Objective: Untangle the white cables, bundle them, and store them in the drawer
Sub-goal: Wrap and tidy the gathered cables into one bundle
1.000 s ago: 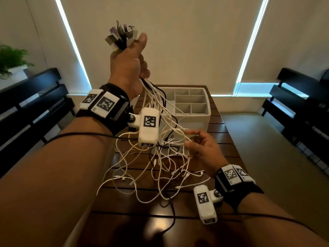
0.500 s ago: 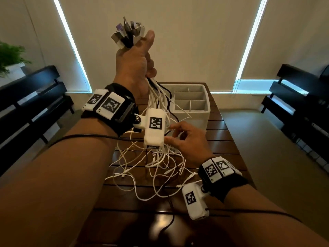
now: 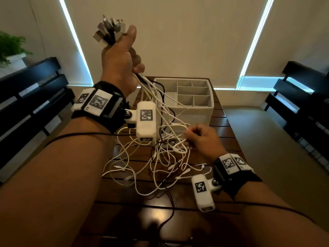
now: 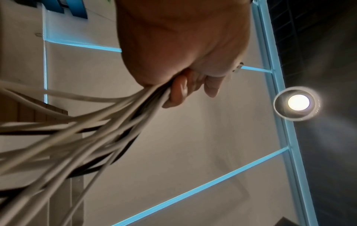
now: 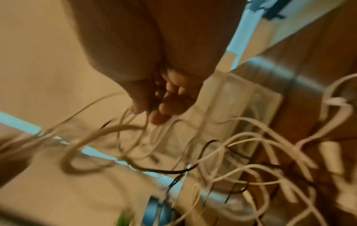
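Wooden slatted table [image 3: 222, 125] carries a white divided organiser [image 3: 203, 111]. White cables [image 3: 160, 157] dangle tangled over it, plug ends clenched high in the left hand [image 3: 121, 61]. Lower down, the right hand [image 3: 203, 139] pinches a few strands; better to draw them out slowly, one loop at a time.

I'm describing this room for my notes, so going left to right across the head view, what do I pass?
Plant → left bench → left hand gripping the cable plugs → divided white box → right bench.
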{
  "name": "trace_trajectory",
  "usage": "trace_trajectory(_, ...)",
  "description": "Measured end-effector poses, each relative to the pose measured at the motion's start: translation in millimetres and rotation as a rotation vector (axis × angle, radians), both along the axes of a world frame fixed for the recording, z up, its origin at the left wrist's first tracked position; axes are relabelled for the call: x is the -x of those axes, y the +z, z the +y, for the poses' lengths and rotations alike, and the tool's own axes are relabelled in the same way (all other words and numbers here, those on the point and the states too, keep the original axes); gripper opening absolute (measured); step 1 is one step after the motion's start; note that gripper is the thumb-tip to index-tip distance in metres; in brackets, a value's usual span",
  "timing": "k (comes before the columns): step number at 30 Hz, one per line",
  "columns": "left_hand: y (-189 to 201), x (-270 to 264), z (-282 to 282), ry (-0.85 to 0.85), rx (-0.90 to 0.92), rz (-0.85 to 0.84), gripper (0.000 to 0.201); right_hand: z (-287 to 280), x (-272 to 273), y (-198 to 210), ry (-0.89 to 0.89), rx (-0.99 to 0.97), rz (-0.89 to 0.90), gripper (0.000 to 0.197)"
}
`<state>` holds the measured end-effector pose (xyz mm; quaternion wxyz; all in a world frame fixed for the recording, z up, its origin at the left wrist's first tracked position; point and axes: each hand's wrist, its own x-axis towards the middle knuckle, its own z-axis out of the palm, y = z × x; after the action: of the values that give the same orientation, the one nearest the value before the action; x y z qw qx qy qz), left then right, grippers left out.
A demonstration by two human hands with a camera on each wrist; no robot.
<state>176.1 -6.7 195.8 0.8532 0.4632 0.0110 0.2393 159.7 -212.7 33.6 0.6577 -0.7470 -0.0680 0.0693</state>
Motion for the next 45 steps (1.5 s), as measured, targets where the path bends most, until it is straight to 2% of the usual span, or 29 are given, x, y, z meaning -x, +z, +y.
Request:
trace_trajectory(3, 2.3, 1.5, 15.6, 0.054, 0.028, -0.022, 0.03, -21.0, -8.4, -21.3, -0.21, -0.029, 0.224, 0.01)
trace_trajectory(6, 5.6, 1.1, 23.8, 0.081, 0.03, -0.041, 0.028, -36.6, -10.5, -39.9, -0.327, 0.189, 0.415, 0.02)
trace_trajectory(8, 7.4, 0.7, 24.9, 0.084, 0.027, -0.049, 0.028, -45.1, -9.7, -50.6, -0.31, 0.378, 0.477, 0.033)
trace_trajectory(10, 7.1, 1.0, 22.5, 0.084, 0.02, -0.049, 0.027, -48.3, -9.6, -59.8, -0.263, 0.538, 0.45, 0.037)
trace_trajectory(13, 4.8, 2.2, 15.8, 0.085, 0.008, -0.043, 0.028, -49.1, -8.7, -61.4, -0.374, 0.699, 0.313, 0.011)
trace_trajectory(14, 4.3, 2.6, 13.5, 0.08, 0.004, -0.04, 0.028, -48.7, -7.7, -63.0, -0.407, 0.778, 0.278, 0.016)
trace_trajectory(17, 2.4, 2.5, 10.3, 0.067, -0.013, -0.026, 0.027, -48.9, -3.2, -57.8, -0.243, 0.956, 0.315, 0.029)
trace_trajectory(20, -1.9, 0.0, 7.3, 0.064, -0.016, -0.013, 0.028, -45.9, -1.1, -47.2, -0.077, 1.06, 0.362, 0.031)
trace_trajectory(21, -2.4, -0.5, 7.0, 0.069, -0.019, -0.01, 0.028, -48.0, -0.4, -47.4, -0.037, 1.058, 0.35, 0.032)
trace_trajectory(22, -1.9, -0.4, 7.9, 0.076, -0.022, -0.009, 0.028, -52.3, 2.9, -47.4, -0.05, 0.998, 0.416, 0.032)
trace_trajectory(25, 6.0, 2.2, 15.5, 0.096, -0.016, -0.036, 0.028, -73.5, 2.6, -69.8, -0.129, 0.632, 0.569, 0.033)
trace_trajectory(26, 9.0, 3.3, 18.8, 0.094, -0.014, -0.05, 0.028, -78.6, 5.2, -74.7, -0.162, 0.566, 0.655, 0.031)
trace_trajectory(28, 13.7, 4.7, 22.3, 0.079, -0.018, -0.072, 0.03, -81.9, 15.4, -79.3, -0.138, 0.556, 0.753, 0.035)
trace_trajectory(30, 14.2, 4.8, 18.4, 0.063, -0.03, -0.075, 0.032, -79.1, 19.1, -82.7, -0.102, 0.552, 0.771, 0.041)
trace_trajectory(31, 13.6, 4.1, 13.7, 0.049, -0.038, -0.072, 0.033, -76.4, 19.2, -81.3, -0.062, 0.593, 0.749, 0.04)
trace_trajectory(33, 10.8, 3.1, 4.3, 0.023, -0.069, -0.054, 0.034, -67.6, 14.9, -70.5, 0.048, 0.879, 0.582, 0.031)
trace_trajectory(34, 9.2, 2.2, -0.4, 0.01, -0.091, -0.045, 0.034, -61.6, 11.2, -61.9, 0.026, 1.021, 0.401, 0.027)
trace_trajectory(35, 6.9, 1.9, -4.9, -0.006, -0.108, -0.037, 0.034, -55.0, 9.0, -47.4, -0.078, 1.034, 0.204, 0.021)
trace_trajectory(36, 4.4, 1.6, -10.1, -0.029, -0.112, -0.029, 0.035, -48.0, 9.6, -29.9, -0.207, 0.875, 0.034, 0.016)
trace_trajectory(37, 1.6, 1.7, -15.1, -0.054, -0.11, -0.026, 0.036, -39.6, 10.7, -11.1, -0.275, 0.629, -0.096, 0.018)
trace_trajectory(38, -1.8, 2.1, -21.1, -0.082, -0.11, -0.02, 0.037, -30.7, 11.8, 7.7, -0.255, 0.387, -0.205, 0.032)
trace_trajectory(40, -9.3, 3.9, -34.9, -0.16, -0.134, -0.008, 0.036, -11.8, 16.8, 46.6, -0.064, 0.089, -0.341, 0.075)
trace_trajectory(41, -13.1, 5.6, -42.7, -0.21, -0.146, -0.005, 0.036, -1.3, 18.2, 61.8, 0.047, 0.034, -0.375, 0.091)
trace_trajectory(42, -16.7, 7.6, -50.0, -0.266, -0.153, -0.007, 0.036, 8.9, 16.3, 70.9, 0.137, 0.018, -0.39, 0.1)
trace_trajectory(43, -19.7, 10.1, -56.6, -0.325, -0.152, -0.011, 0.037, 18.9, 12.9, 77.0, 0.195, 0.011, -0.387, 0.098)
trace_trajectory(45, -22.9, 15.7, -67.0, -0.423, -0.15, -0.017, 0.038, 35.7, 5.0, 79.6, 0.204, 0.003, -0.367, 0.067)
